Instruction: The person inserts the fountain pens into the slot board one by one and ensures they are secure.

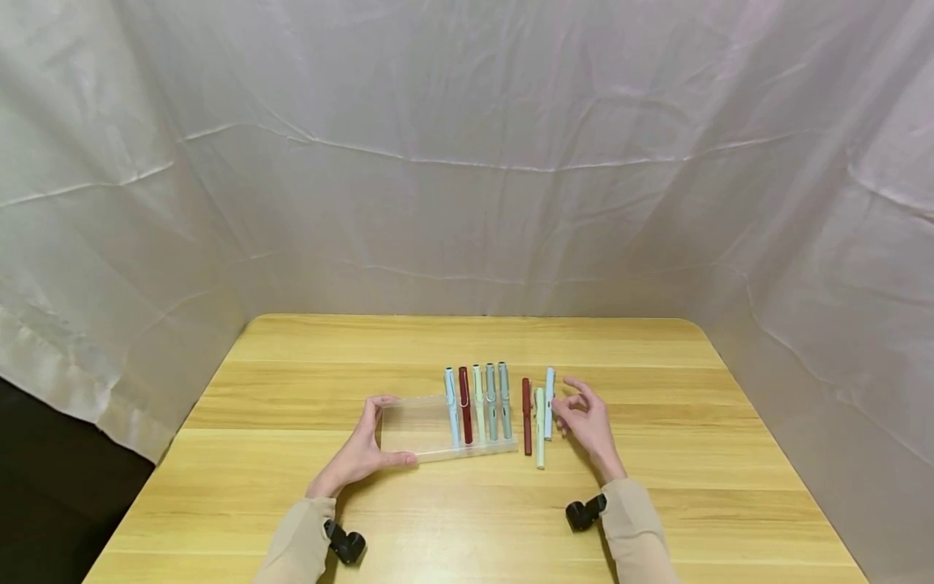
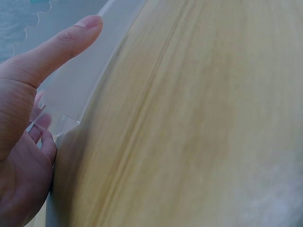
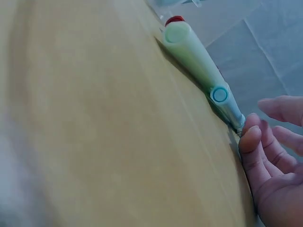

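Note:
My left hand (image 1: 357, 456) grips the left end of a clear plastic pen holder (image 1: 414, 426), thumb along the front and fingers behind. Toward its right side stand a light blue pen (image 1: 452, 410), a dark red pen (image 1: 464, 410), a pale green pen (image 1: 479, 405) and two grey-green pens (image 1: 492, 414). Right of the holder lie a loose dark red pen (image 1: 527, 422), a loose pale green pen (image 1: 540, 434) and a loose light blue pen (image 1: 550, 389). With thumb and fingertip, my right hand (image 1: 589, 426) pinches that light blue pen at its right side.
Everything rests on a wooden table (image 1: 467, 527) with rounded far corners. Pale fabric curtains (image 1: 467, 219) hang behind it and at both sides. A small black camera (image 1: 584, 514) is strapped at the right wrist, another camera (image 1: 346, 545) at the left.

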Available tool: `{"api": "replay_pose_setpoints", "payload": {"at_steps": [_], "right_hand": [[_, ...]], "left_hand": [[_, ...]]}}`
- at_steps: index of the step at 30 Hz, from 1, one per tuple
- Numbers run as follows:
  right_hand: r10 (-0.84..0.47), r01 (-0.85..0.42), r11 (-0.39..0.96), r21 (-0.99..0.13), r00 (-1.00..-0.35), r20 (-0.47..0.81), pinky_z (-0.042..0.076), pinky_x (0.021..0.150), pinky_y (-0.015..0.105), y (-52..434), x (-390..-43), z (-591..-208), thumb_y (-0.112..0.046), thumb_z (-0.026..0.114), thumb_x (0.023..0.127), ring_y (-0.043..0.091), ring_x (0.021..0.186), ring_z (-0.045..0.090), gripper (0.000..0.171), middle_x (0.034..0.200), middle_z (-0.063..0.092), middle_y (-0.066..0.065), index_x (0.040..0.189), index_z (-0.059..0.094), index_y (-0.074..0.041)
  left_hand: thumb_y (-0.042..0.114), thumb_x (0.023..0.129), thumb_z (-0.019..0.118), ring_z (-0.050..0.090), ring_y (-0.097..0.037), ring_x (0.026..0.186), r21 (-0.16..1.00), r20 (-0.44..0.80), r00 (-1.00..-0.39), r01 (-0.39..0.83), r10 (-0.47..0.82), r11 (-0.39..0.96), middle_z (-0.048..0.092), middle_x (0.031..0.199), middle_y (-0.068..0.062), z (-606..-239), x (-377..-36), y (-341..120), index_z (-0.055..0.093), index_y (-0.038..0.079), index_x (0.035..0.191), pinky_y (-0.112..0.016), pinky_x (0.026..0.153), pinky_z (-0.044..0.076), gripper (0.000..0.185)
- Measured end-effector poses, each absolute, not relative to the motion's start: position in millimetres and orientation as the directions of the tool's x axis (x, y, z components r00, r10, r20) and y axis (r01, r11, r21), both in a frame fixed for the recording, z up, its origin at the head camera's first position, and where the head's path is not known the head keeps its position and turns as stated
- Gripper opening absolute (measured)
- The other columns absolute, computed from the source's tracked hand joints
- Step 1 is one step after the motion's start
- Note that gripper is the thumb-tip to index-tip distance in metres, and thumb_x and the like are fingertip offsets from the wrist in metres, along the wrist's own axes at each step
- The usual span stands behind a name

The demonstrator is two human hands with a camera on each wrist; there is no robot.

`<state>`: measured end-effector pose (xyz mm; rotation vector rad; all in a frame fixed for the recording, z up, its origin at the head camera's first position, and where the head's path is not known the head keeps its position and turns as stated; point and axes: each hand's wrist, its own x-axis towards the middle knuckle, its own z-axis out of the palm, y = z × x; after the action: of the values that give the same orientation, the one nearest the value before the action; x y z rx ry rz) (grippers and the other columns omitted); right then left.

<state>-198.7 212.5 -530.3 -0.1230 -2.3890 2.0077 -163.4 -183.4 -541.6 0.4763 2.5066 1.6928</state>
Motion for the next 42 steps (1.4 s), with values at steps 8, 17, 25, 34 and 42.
{"api": "replay_pose_setpoints", "payload": {"at_steps": [8, 17, 25, 34, 42], "right_hand": [[0.057, 0.068, 0.275, -0.959, -0.997, -0.054, 0.048, 0.044, 0.021, 215.5, -203.7, -532.9, -0.012, 0.069, 0.095, 0.009, 0.051, 0.056, 0.058, 0.084, 0.071, 0.011, 0.147, 0.045, -0.005], [0.054, 0.072, 0.35, -0.934, -0.997, -0.056, 0.046, 0.042, 0.021, 214.7, -202.6, -530.2, -0.012, 0.071, 0.093, 0.009, 0.045, 0.051, 0.061, 0.075, 0.068, 0.009, 0.146, 0.045, -0.001], [-0.018, 0.085, 0.329, -0.941, -0.995, -0.096, 0.047, 0.047, 0.02, 218.9, -200.4, -522.4, -0.007, 0.073, 0.09, 0.007, 0.051, 0.053, 0.07, 0.077, 0.066, 0.003, 0.15, 0.038, 0.001], [-0.065, 0.082, 0.335, -0.939, -0.992, -0.11, 0.043, 0.046, 0.019, 225.2, -203.0, -523.4, -0.013, 0.069, 0.094, 0.008, 0.054, 0.053, 0.068, 0.08, 0.057, 0.0, 0.152, 0.036, -0.002], [-0.038, 0.089, 0.358, -0.929, -0.993, -0.11, 0.042, 0.045, 0.018, 222.5, -204.1, -524.6, -0.015, 0.069, 0.095, 0.008, 0.054, 0.054, 0.066, 0.082, 0.057, 0.001, 0.151, 0.038, 0.0]], "left_hand": [[0.019, 0.068, 0.093, 0.012, -0.048, 0.153, 0.918, 0.101, -0.952, 0.201, 0.29, 0.341, 0.03, 0.153, -0.022, -541.4, -162.5, -183.5, 0.028, 0.005, 0.143, -0.068, 0.124, 0.005, 0.1], [0.021, 0.068, 0.093, 0.015, -0.048, 0.152, 0.911, 0.106, -0.951, 0.21, 0.292, 0.355, 0.03, 0.153, -0.022, -541.7, -162.3, -184.1, 0.028, 0.005, 0.143, -0.067, 0.125, 0.006, 0.101], [0.02, 0.068, 0.094, 0.015, -0.048, 0.153, 0.913, 0.099, -0.953, 0.201, 0.285, 0.355, 0.031, 0.153, -0.022, -540.7, -162.0, -183.1, 0.029, 0.005, 0.143, -0.067, 0.125, 0.005, 0.1], [0.02, 0.068, 0.094, 0.013, -0.048, 0.153, 0.915, 0.097, -0.954, 0.198, 0.285, 0.35, 0.03, 0.153, -0.022, -540.1, -162.9, -182.5, 0.028, 0.006, 0.143, -0.067, 0.125, 0.005, 0.101], [0.02, 0.068, 0.093, 0.012, -0.048, 0.153, 0.917, 0.09, -0.954, 0.191, 0.286, 0.349, 0.03, 0.154, -0.022, -540.0, -162.1, -182.7, 0.028, 0.006, 0.143, -0.068, 0.124, 0.005, 0.101]]}}
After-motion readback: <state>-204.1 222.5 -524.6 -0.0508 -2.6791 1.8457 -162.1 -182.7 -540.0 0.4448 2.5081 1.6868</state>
